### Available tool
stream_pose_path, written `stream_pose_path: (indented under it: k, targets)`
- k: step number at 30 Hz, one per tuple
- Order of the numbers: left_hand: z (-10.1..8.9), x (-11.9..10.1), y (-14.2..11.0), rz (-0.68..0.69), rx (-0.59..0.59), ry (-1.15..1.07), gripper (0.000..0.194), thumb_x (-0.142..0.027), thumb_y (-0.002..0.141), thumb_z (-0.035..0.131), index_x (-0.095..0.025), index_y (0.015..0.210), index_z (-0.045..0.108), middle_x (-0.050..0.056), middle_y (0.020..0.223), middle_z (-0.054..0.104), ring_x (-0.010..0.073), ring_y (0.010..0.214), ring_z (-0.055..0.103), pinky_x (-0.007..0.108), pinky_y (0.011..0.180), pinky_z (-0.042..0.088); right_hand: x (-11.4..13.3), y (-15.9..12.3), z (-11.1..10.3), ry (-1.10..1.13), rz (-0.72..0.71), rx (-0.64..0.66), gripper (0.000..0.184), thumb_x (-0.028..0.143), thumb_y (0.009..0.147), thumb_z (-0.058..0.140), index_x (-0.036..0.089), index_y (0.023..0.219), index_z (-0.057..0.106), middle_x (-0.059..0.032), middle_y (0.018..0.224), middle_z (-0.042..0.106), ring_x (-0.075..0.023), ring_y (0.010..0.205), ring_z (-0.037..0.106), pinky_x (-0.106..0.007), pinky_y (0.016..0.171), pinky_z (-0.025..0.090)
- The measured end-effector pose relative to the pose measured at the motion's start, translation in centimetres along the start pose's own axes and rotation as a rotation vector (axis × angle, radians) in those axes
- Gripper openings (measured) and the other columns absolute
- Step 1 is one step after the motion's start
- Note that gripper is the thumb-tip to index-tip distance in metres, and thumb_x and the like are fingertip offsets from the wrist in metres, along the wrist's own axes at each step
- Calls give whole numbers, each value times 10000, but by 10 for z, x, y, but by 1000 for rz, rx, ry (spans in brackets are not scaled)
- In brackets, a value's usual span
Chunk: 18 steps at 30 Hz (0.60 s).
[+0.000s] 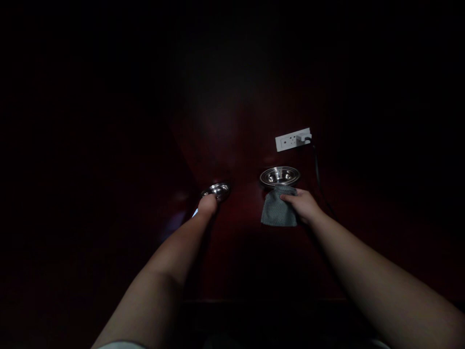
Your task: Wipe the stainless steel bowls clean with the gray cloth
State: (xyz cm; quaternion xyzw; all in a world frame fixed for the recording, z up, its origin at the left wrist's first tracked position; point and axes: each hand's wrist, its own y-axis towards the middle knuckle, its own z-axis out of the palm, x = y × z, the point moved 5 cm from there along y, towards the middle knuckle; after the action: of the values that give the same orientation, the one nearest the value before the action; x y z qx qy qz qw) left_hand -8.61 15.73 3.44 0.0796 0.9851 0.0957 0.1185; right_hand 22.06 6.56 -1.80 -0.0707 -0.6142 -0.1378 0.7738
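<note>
Super dark shot, so bear with me. Closest to the camera there's a bit of pale sleeve at the left arm, then two bare forearms stretched out over a dark red surface.

Past that, the cloth, greyish green, hangs from the right hand. That grip is closed, thumb over the top, pinching it by the upper edge with the rest drooping loose. The left hand is at the near side of the left bowl; its fingers are out of sight, so I can't tell how tight that grip is or whether it's got the rim.

The right bowl is just beyond the cloth, whose top overlaps its near rim from here. Multiple rings show, so maybe it's a stack, can't be sure.

Progress-wise: cloth's in hand, bowls are set apart, and I'd call it mid-job. No idea how much is finished, since the bowls' condition is lost in the gloom.

Farthest back, a white socket with a plug in it and a dark cord trailing down.
</note>
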Motion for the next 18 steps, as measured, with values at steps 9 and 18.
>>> stream_pose_path:
  k: [9,18]
  targets:
    - [-14,-16,-30,119,-147,-76,327,-423,820,468,-198,967,655,100,1002,676,230,928,614,312,822,430,1,1,-2,6,-23,-29,252,279,604,658,155,823,646,-36,706,685,-178,614,617,-288,577,472]
    - [-21,-39,-116,427,-322,-362,202,-375,770,565,-182,805,614,65,838,658,182,817,601,326,764,467,3,3,-3,4,-6,-78,185,287,688,583,182,836,619,-7,672,660,-151,583,585,-244,532,442]
